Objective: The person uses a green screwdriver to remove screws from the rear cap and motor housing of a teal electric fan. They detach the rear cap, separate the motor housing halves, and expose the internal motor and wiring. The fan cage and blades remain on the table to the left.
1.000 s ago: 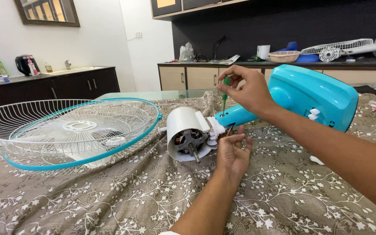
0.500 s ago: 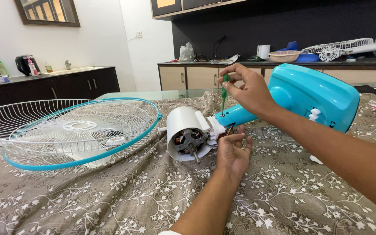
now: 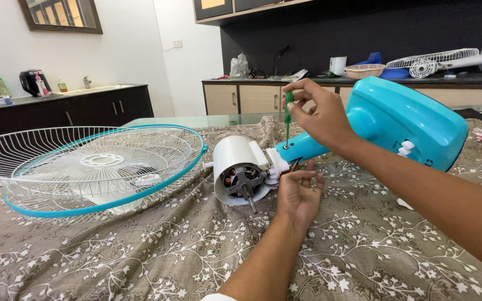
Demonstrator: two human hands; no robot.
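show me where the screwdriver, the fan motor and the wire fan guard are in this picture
screwdriver [image 3: 288,103], head view, on its green handle.
fan motor [image 3: 242,179], head view, on its open front face.
wire fan guard [image 3: 40,147], head view, on the white wires.

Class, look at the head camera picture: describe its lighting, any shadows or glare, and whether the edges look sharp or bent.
Head view: soft, even indoor light; only faint shadows under the left hand and the fan motor on the patterned cloth. Mild glare on the turquoise fan base and the glass tabletop. The right hand with its green screwdriver is sharp. Wide-angle lens stretches the forearms at the frame edge.
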